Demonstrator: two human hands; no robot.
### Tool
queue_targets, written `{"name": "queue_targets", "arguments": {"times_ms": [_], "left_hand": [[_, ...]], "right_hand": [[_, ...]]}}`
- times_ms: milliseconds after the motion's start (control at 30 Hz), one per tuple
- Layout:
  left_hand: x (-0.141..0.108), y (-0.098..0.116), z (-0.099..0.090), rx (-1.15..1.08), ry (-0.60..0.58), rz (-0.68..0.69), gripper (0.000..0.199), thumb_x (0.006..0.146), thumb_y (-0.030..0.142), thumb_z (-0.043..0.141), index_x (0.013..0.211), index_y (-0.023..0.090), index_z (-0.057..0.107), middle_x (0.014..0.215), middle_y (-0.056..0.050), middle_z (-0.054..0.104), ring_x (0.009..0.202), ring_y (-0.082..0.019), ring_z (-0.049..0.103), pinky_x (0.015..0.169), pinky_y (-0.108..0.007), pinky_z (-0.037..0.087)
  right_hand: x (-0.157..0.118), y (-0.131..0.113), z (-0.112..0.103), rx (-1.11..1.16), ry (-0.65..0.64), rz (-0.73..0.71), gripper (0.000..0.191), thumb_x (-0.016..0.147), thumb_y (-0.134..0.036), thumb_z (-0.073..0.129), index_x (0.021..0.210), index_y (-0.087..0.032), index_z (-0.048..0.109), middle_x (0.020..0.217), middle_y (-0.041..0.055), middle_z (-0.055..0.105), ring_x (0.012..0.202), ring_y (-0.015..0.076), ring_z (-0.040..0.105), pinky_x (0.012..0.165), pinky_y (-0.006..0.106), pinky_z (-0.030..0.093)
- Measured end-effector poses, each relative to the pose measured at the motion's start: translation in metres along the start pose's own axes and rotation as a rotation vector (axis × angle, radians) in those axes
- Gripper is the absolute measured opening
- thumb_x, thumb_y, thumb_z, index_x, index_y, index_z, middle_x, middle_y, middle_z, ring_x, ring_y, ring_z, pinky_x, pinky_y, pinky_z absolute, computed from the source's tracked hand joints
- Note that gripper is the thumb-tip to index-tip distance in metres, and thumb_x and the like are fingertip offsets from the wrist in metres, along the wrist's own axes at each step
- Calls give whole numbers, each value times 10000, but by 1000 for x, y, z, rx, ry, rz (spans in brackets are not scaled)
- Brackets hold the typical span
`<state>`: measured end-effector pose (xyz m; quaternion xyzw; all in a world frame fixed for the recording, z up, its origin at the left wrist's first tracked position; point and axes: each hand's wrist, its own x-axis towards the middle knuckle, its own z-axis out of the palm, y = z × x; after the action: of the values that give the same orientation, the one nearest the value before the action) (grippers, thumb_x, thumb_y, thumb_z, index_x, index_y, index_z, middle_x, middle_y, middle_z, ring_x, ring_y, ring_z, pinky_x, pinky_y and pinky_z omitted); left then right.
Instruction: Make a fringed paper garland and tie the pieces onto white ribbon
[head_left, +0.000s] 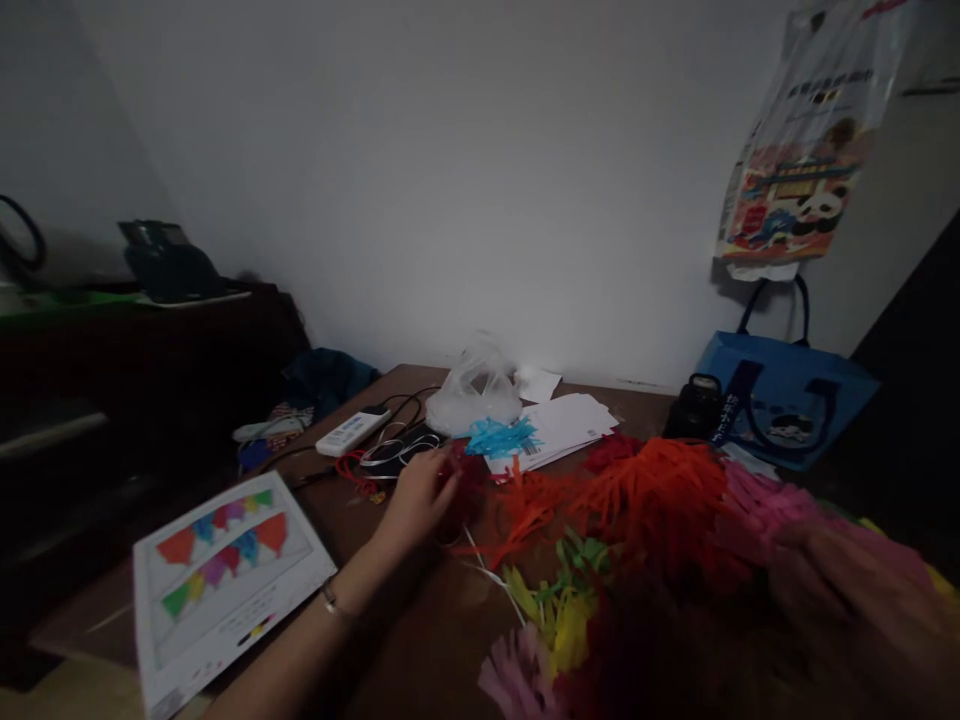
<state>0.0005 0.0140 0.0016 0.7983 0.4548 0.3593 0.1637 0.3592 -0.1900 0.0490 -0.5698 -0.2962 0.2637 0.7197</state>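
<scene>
My left hand is closed at a dark red tissue tassel, its fingertips partly hidden behind the hand. A white string runs down from near it. My right hand is dim and blurred at a pink tissue tassel; its grip is unclear. Between the hands lie orange tissue tassels, and nearer me are green, yellow and pale pink ones. A light blue tassel rests beyond my left hand.
A printed sheet with coloured garlands lies at left. Behind are a white power strip, cords, a clear plastic bag and white cards. A black bottle and blue tote bag stand at right, below a hanging plastic bag.
</scene>
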Motion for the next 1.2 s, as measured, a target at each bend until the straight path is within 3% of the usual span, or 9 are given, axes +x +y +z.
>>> {"name": "queue_targets", "arguments": {"times_ms": [100, 233, 367, 467, 733, 900, 1067, 1200], "left_hand": [[-12, 25, -5, -272, 11, -78, 227, 931, 393, 426, 934, 194, 536, 813, -27, 563, 722, -187, 532, 668, -296, 448], [-31, 77, 28, -583, -152, -89, 326, 891, 511, 508, 872, 190, 564, 723, 3, 568, 619, -135, 528, 585, -230, 441], [-37, 111, 62, -1251, -380, -302, 245, 807, 414, 712, 877, 196, 623, 757, 4, 619, 689, -124, 575, 658, -218, 452], [-32, 118, 72, -1516, -429, -406, 196, 774, 300, 779, 897, 187, 676, 839, -19, 677, 794, -129, 616, 776, -224, 458], [-33, 107, 77, -1599, -520, -567, 218, 767, 321, 788, 819, 119, 725, 743, -49, 695, 678, -116, 621, 689, -207, 476], [-37, 98, 84, -1489, -412, -599, 231, 686, 301, 851, 790, 157, 702, 723, -7, 679, 613, -87, 578, 590, -172, 413], [-40, 91, 90, -1335, -265, -511, 293, 641, 349, 870, 784, 187, 673, 730, 14, 644, 667, -105, 549, 628, -193, 396], [-41, 89, 94, -1212, -215, -460, 333, 631, 404, 861, 775, 178, 664, 713, 13, 609, 680, -122, 521, 637, -211, 388]], "right_hand": [[-4, 11, 37, -49, -161, 62, 283, 652, -486, 776, 775, -235, 728, 551, 5, 539, 468, 133, 467, 376, 221, 363], [-9, 26, 86, -241, -548, -52, 239, 791, -424, 648, 814, -195, 712, 617, -7, 569, 539, 135, 488, 480, 232, 376], [-8, 36, 116, -240, -790, -169, 185, 796, -298, 578, 853, -168, 696, 655, -26, 549, 602, 124, 491, 572, 231, 381], [-2, 42, 121, -231, -815, -183, 176, 798, -270, 553, 832, -159, 685, 656, -32, 523, 614, 117, 466, 581, 227, 363], [10, 57, 116, -107, -894, -29, 151, 796, -251, 562, 790, -159, 682, 699, -14, 604, 651, 124, 526, 624, 228, 395], [7, 65, 119, -130, -807, -5, 183, 781, -314, 591, 801, -150, 669, 680, -12, 585, 629, 124, 512, 596, 230, 385], [4, 71, 120, -230, -738, -46, 208, 774, -318, 578, 820, -148, 687, 642, -25, 535, 588, 117, 459, 561, 232, 355], [3, 75, 121, -250, -741, -68, 211, 773, -306, 557, 827, -154, 692, 650, -24, 537, 608, 124, 472, 580, 238, 364]]}}
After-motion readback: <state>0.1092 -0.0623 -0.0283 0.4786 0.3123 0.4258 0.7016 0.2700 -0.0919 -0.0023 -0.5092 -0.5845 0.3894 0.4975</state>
